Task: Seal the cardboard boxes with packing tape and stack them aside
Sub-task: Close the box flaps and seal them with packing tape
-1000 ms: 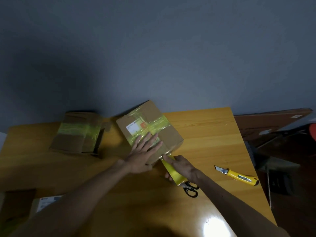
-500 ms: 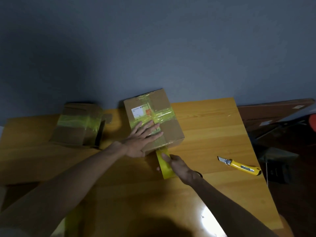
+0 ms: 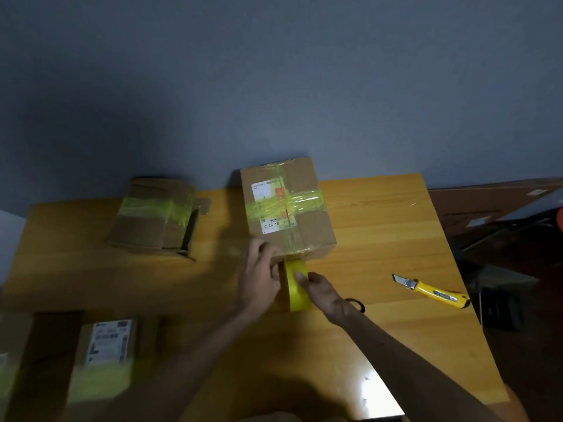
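Observation:
A cardboard box (image 3: 307, 226) crossed with yellow tape and bearing white labels sits mid-table, its long side pointing toward me. A roll of yellow packing tape (image 3: 297, 286) lies at the box's near end, its strip running up onto the box. My right hand (image 3: 321, 289) grips the roll from the right. My left hand (image 3: 260, 272) is at the box's near left corner, fingers against its near face and beside the roll; the hand is blurred.
A second taped box (image 3: 152, 217) lies at the far left. A third box (image 3: 103, 357) with a white label sits at the near left. A yellow utility knife (image 3: 432, 292) lies at right. Black scissors (image 3: 356, 303) peek out behind my right wrist. The wooden table (image 3: 380, 233) ends at right.
The box has turned so its long side points toward me. My left hand slid off the box top down to its near left corner. My right hand stayed on the tape roll.

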